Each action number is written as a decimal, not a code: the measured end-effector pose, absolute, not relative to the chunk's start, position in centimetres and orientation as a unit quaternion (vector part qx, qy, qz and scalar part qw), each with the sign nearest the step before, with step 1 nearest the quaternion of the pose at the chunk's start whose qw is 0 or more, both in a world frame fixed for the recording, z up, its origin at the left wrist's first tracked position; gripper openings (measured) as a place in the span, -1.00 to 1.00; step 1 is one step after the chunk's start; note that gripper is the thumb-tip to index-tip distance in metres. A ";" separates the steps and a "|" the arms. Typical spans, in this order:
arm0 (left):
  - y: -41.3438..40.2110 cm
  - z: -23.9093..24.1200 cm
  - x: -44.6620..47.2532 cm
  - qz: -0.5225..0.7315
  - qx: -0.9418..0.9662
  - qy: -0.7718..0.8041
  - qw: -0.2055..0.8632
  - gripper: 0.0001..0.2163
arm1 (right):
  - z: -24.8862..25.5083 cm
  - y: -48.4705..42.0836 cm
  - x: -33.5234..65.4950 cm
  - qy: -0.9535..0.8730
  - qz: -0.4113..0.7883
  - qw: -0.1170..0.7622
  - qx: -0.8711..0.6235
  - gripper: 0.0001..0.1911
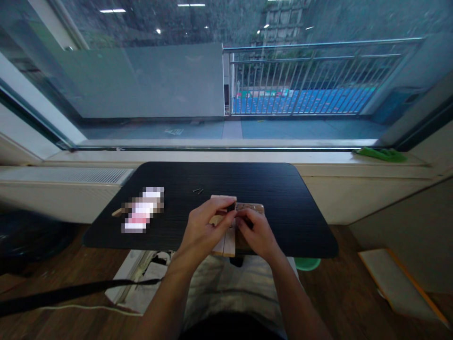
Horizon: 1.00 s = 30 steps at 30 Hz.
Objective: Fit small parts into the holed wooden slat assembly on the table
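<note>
Forearms (297,297) nearest, the left hand (203,226) and right hand (260,236) pinched narrowly at the wood (229,244), on what I couldn't tell; nails (200,191) lay apart, seemingly unused.

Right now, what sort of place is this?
Probably an indoor room with a small work spot: a black table stands before a large window, with wood-look flooring below and a metal railing outside.

1 black table (290,208) stands below a wide window (212,80), over wooden floor (325,293).
</note>
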State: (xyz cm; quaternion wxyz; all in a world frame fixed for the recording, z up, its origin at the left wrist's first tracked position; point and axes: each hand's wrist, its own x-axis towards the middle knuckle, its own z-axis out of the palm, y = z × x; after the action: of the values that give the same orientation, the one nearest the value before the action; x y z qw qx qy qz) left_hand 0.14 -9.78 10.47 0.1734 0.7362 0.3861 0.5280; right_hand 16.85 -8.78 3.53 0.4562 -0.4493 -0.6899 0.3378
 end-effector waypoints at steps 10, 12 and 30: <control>-9.1 10.1 -0.5 0.530 0.723 0.419 0.144 -0.79 | 3.6 -8.8 16.8 -0.693 0.321 0.462 -0.452 -0.86; -9.1 10.2 -0.6 0.535 0.714 0.428 0.144 -0.77 | 3.6 -8.8 16.8 -0.694 0.320 0.461 -0.452 -0.86; -9.0 9.6 -0.6 0.528 0.713 0.443 0.129 -0.78 | 3.7 -9.0 16.9 -0.693 0.327 0.456 -0.453 -0.85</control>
State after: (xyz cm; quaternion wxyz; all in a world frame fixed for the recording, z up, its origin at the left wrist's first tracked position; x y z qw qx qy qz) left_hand -0.64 -9.01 9.55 0.1289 0.7128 0.4433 0.5280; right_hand 16.87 -8.97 3.71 0.4561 -0.4534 -0.6926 0.3266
